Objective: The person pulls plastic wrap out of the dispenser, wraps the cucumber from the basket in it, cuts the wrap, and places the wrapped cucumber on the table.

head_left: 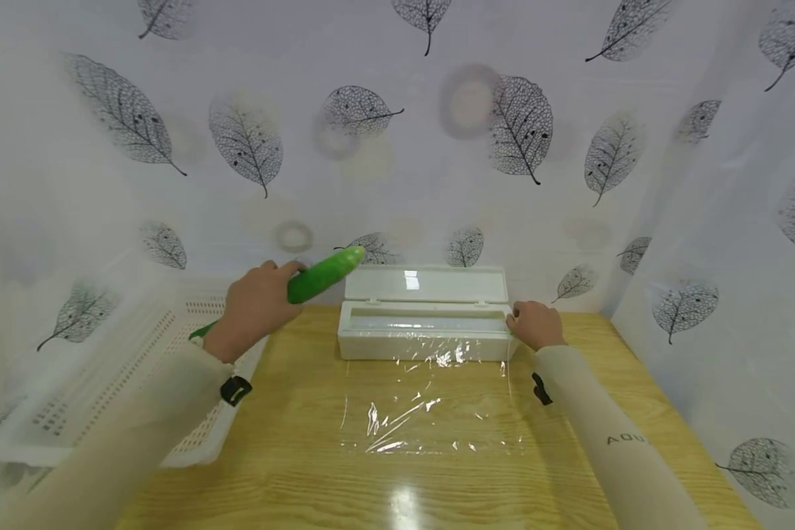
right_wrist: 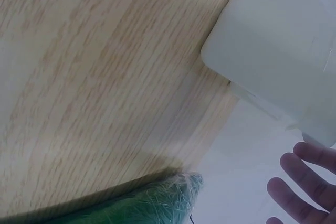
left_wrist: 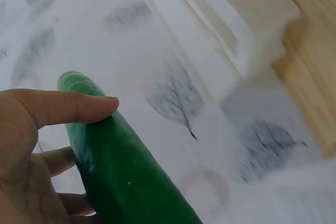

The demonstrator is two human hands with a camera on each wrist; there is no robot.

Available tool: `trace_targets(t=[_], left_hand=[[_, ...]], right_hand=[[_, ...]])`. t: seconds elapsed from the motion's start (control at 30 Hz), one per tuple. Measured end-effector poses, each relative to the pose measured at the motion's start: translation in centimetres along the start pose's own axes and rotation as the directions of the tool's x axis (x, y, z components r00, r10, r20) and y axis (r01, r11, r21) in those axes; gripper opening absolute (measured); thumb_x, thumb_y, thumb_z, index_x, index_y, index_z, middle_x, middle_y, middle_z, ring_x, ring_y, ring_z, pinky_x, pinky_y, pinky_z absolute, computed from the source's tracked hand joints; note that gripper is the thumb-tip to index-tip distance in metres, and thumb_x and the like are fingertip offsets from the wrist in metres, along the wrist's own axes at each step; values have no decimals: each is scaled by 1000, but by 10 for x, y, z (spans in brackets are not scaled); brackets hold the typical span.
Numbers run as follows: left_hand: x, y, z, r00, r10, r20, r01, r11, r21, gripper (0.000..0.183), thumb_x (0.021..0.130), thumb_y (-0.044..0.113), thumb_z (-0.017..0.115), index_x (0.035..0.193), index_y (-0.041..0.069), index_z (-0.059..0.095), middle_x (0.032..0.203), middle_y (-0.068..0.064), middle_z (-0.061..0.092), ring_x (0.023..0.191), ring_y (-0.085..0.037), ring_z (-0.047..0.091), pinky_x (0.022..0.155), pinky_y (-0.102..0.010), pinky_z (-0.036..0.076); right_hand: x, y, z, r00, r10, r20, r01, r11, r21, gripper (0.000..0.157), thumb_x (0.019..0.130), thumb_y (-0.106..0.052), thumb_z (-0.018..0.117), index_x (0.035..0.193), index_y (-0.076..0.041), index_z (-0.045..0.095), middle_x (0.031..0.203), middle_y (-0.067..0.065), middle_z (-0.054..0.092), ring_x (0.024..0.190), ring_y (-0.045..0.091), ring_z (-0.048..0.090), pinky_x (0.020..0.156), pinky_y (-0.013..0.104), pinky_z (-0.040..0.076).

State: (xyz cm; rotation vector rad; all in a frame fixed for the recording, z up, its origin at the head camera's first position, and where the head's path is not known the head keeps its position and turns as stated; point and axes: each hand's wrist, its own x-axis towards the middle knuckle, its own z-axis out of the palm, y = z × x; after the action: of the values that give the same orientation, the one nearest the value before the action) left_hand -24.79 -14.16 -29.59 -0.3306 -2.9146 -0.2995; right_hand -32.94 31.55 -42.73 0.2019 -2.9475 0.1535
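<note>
My left hand holds a green cucumber in the air, its pale tip pointing to the upper right. In the left wrist view the thumb lies across the cucumber, and the fingers are behind it. A white cling film dispenser box stands at the back of the table with its lid raised. Clear cling film runs from it over the front onto the table. At the box's right end is my right hand; in the right wrist view its fingers are loosely extended beside the box.
A white perforated basket stands at the left, with part of a green thing showing behind my left wrist. The right wrist view shows a film-wrapped green cucumber on the wooden table. A leaf-patterned sheet hangs behind.
</note>
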Motion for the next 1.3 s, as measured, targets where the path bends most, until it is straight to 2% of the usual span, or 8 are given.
trace_targets(t=[0.17,0.3,0.53,0.7,0.8,0.9,1.1,1.3], left_hand=[[-3,47,7,995,98,28,-97,995,-34,56,77,19,70,130,16,53,111,-16,62,94,-30,62,72,-47,55],[-7,80,15,983,158,95,-155,987,-43,57,75,21,73,129,20,55,106,-10,63,90,-25,59,73,-41,54],[-14,117,42,961,248,123,-240,968,-72,55,72,20,78,123,22,59,105,-7,64,90,-22,60,71,-37,53],[-18,131,62,946,299,128,-288,953,-95,50,71,17,77,118,19,62,99,-5,63,83,-19,57,64,-33,49],[-20,135,76,939,315,137,-305,948,-94,46,71,15,77,115,19,63,97,-3,63,81,-17,56,64,-31,49],[-23,136,91,933,336,126,-325,941,-98,42,70,13,77,110,17,65,95,-1,64,80,-15,56,67,-29,49],[-26,137,117,929,362,78,-354,930,-96,36,66,14,80,98,16,65,89,2,62,76,-11,54,66,-25,47],[-28,141,128,921,387,44,-382,920,-89,34,68,18,81,98,14,65,87,1,61,72,-10,52,63,-23,43]], right_hand=[[-1,0,1,1000,-3,-12,3,1000,3,27,90,-23,53,91,0,65,78,14,68,61,26,59,63,48,50],[-1,0,-1,1000,-6,-10,6,1000,6,28,90,-24,53,94,1,65,80,15,69,59,25,58,62,47,49],[-9,-3,-14,999,-5,-38,5,1000,-17,34,91,-27,52,102,2,64,85,18,69,66,29,61,64,49,49],[-23,-16,-35,982,-51,-181,47,999,-26,29,91,-25,54,99,0,66,85,16,69,70,30,63,62,47,49],[-35,-32,-49,954,-118,-275,119,993,-11,24,90,-23,57,95,-2,67,85,14,69,71,29,63,61,47,49],[-51,-50,-58,920,-224,-321,236,972,-1,19,87,-21,61,92,-4,68,83,11,69,70,25,62,61,43,50],[-82,-85,-53,836,-485,-255,503,864,6,20,84,-28,67,94,-10,68,87,2,68,74,16,62,67,36,52],[-100,-103,-35,820,-557,-130,563,826,10,38,78,-44,71,101,-14,66,93,-2,65,76,11,58,73,36,49]])
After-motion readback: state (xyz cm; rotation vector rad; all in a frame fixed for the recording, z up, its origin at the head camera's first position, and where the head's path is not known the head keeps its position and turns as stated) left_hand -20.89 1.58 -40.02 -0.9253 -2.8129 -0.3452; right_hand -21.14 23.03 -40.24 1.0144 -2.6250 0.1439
